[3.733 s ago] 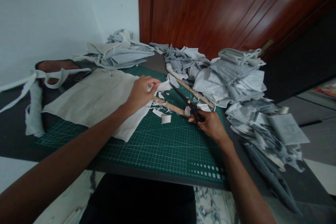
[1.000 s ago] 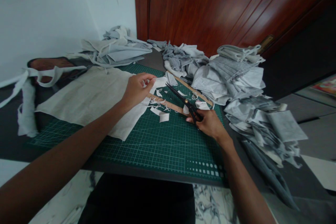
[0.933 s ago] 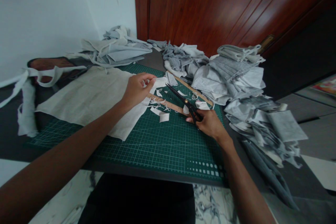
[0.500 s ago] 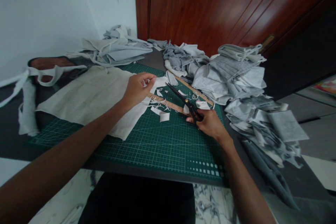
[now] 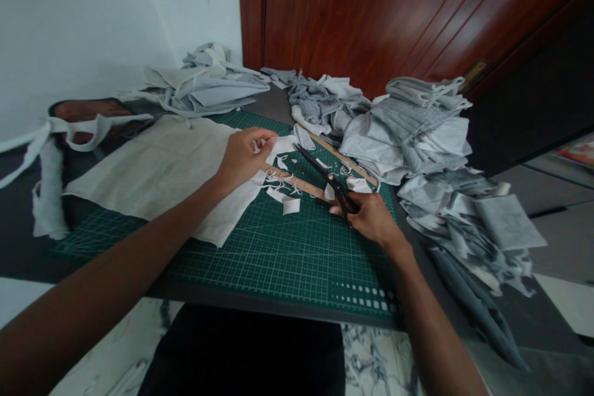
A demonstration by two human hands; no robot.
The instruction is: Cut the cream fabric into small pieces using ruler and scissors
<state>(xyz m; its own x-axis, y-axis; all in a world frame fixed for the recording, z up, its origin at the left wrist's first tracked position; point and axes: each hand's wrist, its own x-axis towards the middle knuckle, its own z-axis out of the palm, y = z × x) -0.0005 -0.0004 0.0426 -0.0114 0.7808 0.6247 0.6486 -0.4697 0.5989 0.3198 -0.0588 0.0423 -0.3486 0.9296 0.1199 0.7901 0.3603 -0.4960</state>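
My left hand (image 5: 245, 158) pinches the right edge of a large off-white piece of fabric (image 5: 171, 167), thumb against fingers. A narrow end of white cloth sticks out past the fingertips. In my right hand (image 5: 369, 216) is a pair of black scissors (image 5: 330, 178), its blades pointing up and left; their tips are at that cloth end. Beneath lies a green cutting mat (image 5: 278, 260). A wooden ruler (image 5: 304, 185) crosses the mat under the scissors, partly hidden by threads and my left hand. Small white fabric scraps (image 5: 291, 205) lie around the ruler.
Grey and white fabric heaps stand at the back left (image 5: 208, 86), the back middle (image 5: 320, 102) and along the right (image 5: 408, 130). A second wooden strip (image 5: 346, 158) lies near the right heap. White cloth strips (image 5: 49, 185) hang together at far left.
Almost nothing differs. Both hands, the fabric and the scissors keep nearly the same places; the view has shifted very slightly.
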